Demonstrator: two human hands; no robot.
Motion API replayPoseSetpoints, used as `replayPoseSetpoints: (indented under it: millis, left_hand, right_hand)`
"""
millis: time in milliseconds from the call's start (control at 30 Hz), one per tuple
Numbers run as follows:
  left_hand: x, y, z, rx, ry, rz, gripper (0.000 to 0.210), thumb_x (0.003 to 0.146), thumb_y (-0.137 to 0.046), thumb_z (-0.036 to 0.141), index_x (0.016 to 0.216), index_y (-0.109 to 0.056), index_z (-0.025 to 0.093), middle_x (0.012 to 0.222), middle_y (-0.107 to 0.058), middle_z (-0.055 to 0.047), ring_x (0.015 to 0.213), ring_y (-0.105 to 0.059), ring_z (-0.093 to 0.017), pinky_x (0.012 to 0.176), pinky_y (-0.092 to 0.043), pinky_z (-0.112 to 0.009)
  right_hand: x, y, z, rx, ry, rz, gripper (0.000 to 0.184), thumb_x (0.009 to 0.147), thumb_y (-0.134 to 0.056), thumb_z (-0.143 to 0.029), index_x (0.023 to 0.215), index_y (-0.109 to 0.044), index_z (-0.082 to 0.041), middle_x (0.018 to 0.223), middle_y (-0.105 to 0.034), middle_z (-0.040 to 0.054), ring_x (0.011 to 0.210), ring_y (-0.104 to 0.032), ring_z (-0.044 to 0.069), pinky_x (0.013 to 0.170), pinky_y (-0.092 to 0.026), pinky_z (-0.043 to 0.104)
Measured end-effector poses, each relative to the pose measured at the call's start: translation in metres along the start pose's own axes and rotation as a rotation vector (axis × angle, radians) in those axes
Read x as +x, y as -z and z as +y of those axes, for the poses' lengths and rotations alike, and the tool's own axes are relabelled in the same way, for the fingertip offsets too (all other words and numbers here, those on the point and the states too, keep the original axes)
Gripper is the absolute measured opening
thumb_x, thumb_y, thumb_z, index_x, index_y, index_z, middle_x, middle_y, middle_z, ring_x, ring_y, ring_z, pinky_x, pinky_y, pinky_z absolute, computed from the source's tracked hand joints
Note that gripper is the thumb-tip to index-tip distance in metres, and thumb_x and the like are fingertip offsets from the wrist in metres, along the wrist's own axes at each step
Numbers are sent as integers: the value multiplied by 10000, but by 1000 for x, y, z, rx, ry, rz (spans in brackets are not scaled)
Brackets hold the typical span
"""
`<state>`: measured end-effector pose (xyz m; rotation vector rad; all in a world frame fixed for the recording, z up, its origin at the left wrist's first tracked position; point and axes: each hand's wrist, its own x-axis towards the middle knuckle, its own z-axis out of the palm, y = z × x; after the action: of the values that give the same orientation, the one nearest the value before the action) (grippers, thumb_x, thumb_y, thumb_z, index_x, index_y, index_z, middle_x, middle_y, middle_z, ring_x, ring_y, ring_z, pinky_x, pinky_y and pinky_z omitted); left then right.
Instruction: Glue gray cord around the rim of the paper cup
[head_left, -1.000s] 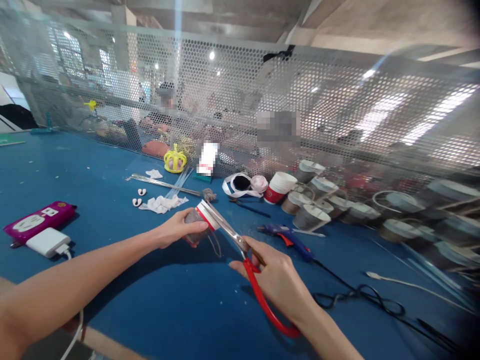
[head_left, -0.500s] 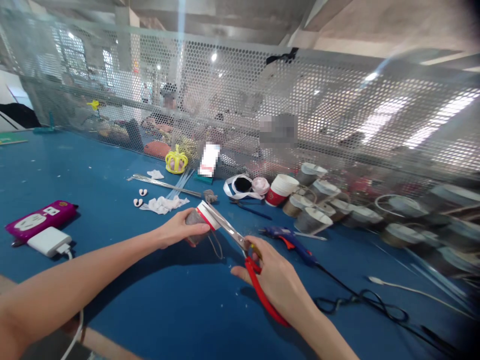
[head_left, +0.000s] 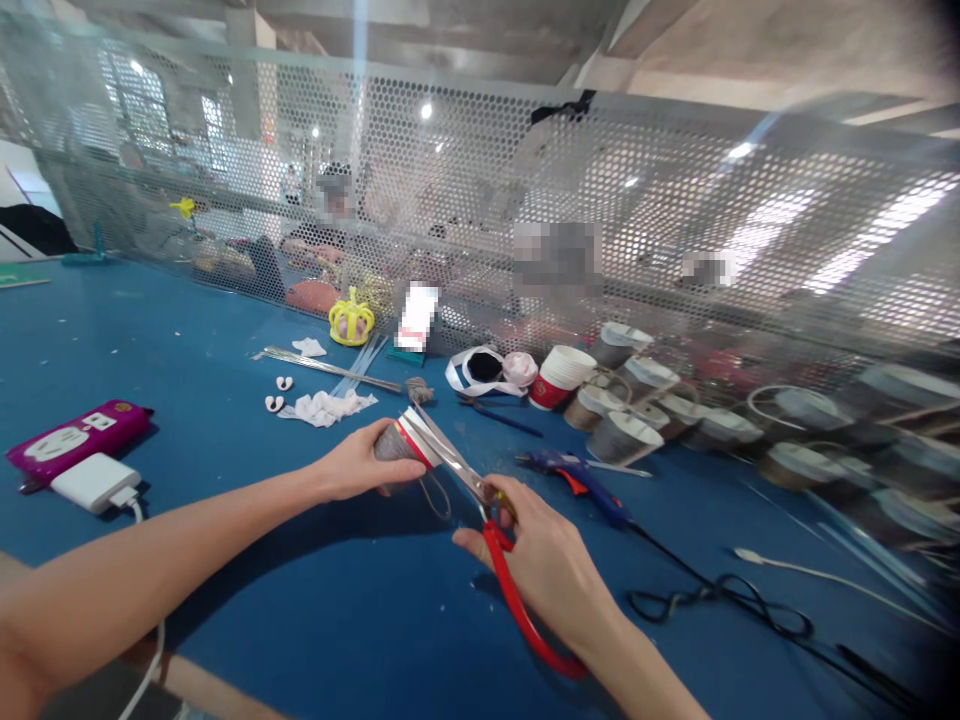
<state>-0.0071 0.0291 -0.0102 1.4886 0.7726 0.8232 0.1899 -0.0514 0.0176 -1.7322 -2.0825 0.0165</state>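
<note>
My left hand (head_left: 360, 465) is closed round a paper cup (head_left: 417, 436) wrapped in grey cord, with a red band and white rim showing. The cup lies tilted, its rim toward the right, and a loop of cord (head_left: 436, 498) hangs beneath it. In my right hand (head_left: 536, 550) is a pair of scissors (head_left: 517, 600) with red handles. The metal blades reach up to the cup's rim; whether the rim lies between them I cannot tell. My fingers hide one handle, and my right thumb sticks out to the left.
A glue gun (head_left: 581, 482) with a black cable lies to the right. Behind it stand stacked paper cups (head_left: 561, 378) and several cord-wrapped cups (head_left: 624, 438). Metal rods (head_left: 334, 368), white scraps (head_left: 328, 408) and a purple power strip (head_left: 79, 440) lie leftward. A perforated screen (head_left: 465, 190) borders the table.
The scissors' handles have spread a little, the red lower one swinging down. The cup has shifted slightly right and tilted in my left hand.
</note>
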Motion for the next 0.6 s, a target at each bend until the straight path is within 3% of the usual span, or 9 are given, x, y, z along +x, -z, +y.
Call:
replayPoseSetpoints:
  millis: [300,433,600]
  left_hand:
    - [2,4,-2,5,-17,31,513,613,-672,402,986,-460,120,654,-513,-2,513,-463,-83,458,-417,-209]
    - [2,8,2,-118,15,64,537,629,-648,446,1031,-461,143,825,-560,-70,624,-536,-132,499,-466,-240]
    - [5,11,-1,-434,234,-166,527,705,-490,577,1004,-514,144,831,-591,-95,632,-591,-166,558,-494,-317]
  right_hand:
    - [0,2,-2,-5,18,-24,297,709,-553,-459,852,-515,-201,555,-506,-27,495,-493,136,504,-403,251]
    - [0,3,-1,22,10,8,304,704,-548,-481,838,-515,-210,552,-520,-29,479,-485,130,499,-404,247]
    - [0,2,2,-11,28,46,321,699,-550,-491,849,-510,-210,558,-515,-27,484,-482,129,509,-409,251]
